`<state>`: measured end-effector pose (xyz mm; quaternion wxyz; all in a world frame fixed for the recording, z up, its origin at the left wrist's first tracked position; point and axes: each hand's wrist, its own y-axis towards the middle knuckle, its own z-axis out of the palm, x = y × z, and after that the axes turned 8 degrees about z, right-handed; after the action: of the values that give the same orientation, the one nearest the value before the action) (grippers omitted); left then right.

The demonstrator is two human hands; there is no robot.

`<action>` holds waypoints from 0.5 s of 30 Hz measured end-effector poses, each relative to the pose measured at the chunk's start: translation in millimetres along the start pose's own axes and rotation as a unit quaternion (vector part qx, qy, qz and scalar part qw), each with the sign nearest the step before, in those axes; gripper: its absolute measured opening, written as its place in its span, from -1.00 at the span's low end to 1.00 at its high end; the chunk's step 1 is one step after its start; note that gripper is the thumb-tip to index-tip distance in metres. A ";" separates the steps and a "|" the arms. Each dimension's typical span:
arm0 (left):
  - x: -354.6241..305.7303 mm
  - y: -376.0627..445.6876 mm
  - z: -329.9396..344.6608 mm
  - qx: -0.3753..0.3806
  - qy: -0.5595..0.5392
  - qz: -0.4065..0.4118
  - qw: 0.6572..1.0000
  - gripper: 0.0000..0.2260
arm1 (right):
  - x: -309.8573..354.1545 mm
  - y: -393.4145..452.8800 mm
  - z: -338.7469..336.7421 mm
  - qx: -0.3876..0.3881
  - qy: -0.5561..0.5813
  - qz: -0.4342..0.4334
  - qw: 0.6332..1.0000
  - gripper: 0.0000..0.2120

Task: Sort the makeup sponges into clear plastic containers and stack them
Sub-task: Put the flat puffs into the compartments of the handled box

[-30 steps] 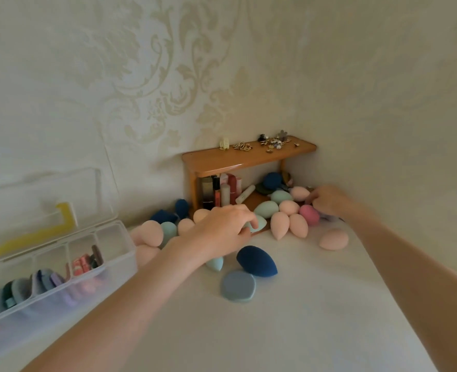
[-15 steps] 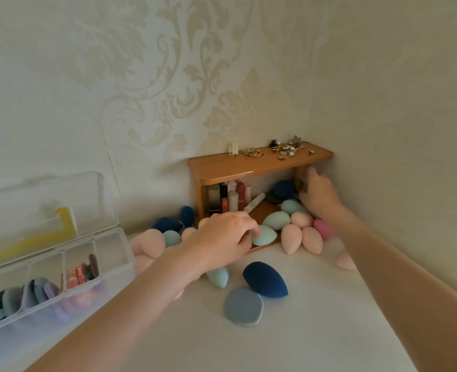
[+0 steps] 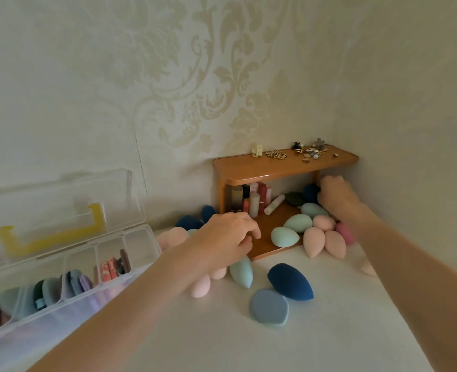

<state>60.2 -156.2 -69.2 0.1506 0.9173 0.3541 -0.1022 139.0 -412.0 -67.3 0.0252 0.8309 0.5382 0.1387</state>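
Many teardrop makeup sponges lie round a small wooden shelf (image 3: 275,167) in the corner. Among them are a dark blue sponge (image 3: 289,281), a flat grey-blue puff (image 3: 269,306), mint sponges (image 3: 283,236) and pink sponges (image 3: 313,241). My right hand (image 3: 334,197) reaches under the shelf's right end, its fingers curled on another dark blue sponge (image 3: 310,191). My left hand (image 3: 227,237) hovers with curled fingers over pink sponges (image 3: 202,287) at the shelf's front left corner; whether it holds anything is hidden. A clear compartment box (image 3: 141,237) with a yellow handle stands open at the left, with flat puffs inside.
Jewellery and hair clips (image 3: 305,151) are scattered on the shelf top. Lipsticks and tubes (image 3: 254,200) stand under it. Walls close in behind and on the right. More dark blue sponges (image 3: 188,222) lie left of the shelf. A white tabletop (image 3: 249,345) spreads in front.
My right hand has moved from the pink sponges back under the shelf's right end, onto a dark blue sponge. My left hand has stayed at the shelf's front left corner.
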 end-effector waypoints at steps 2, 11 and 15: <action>-0.9 -3.4 -1.6 -0.004 0.001 0.007 1.000 -0.76 | -2.6 -12.2 -8.1 -0.052 0.012 -0.024 0.998 -0.88; -6.3 -46.4 -13.5 -0.042 -0.014 0.000 0.999 -0.76 | 19.4 -106.7 -26.4 -0.036 0.202 -0.114 0.972 -0.82; 8.3 -83.8 -24.9 -0.079 -0.018 -0.020 0.997 -0.78 | 55.7 -155.2 -19.2 -0.001 0.289 -0.151 0.945 -0.86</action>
<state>11.3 -83.4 -65.5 0.2266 0.8932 0.3770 -0.0935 17.7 -298.7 -67.2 -0.1106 0.6642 0.6411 0.3681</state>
